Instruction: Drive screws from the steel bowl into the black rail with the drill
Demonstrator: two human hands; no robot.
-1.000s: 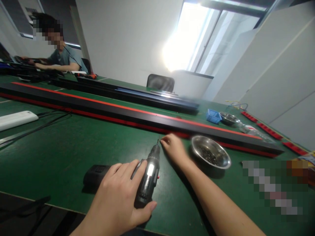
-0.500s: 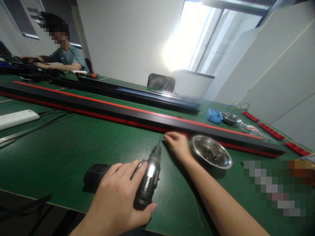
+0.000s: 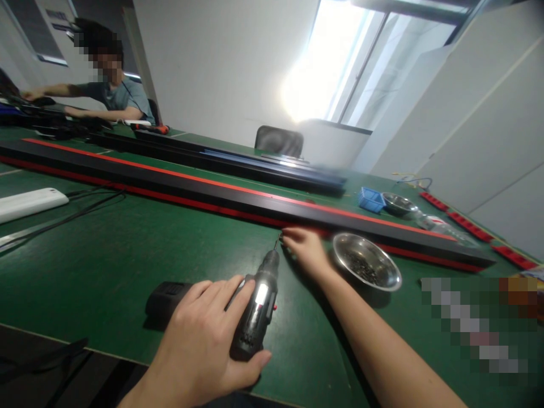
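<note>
My left hand [image 3: 212,334] is wrapped round a black cordless drill [image 3: 259,306], which lies on its side with its bit pointing away from me. At the bit's tip, my right hand [image 3: 304,246] has its fingers pinched together; whatever they hold is too small to make out. Just beyond the fingertips runs a long black bar with red edges [image 3: 204,190], lying across the table. A steel bowl [image 3: 389,272] with small dark pieces inside, perhaps screws, stands close to the right of my right hand.
Behind the bar lie more dark bars [image 3: 238,164]. A blue basket [image 3: 371,199] and a second steel bowl [image 3: 399,203] stand at the far right. A white device [image 3: 32,204] with black cables lies at left. A person [image 3: 123,102] sits at the far left.
My right fingertips and the drill's bit have come slightly closer together. The person at the far left has reached one arm further out to the left.
</note>
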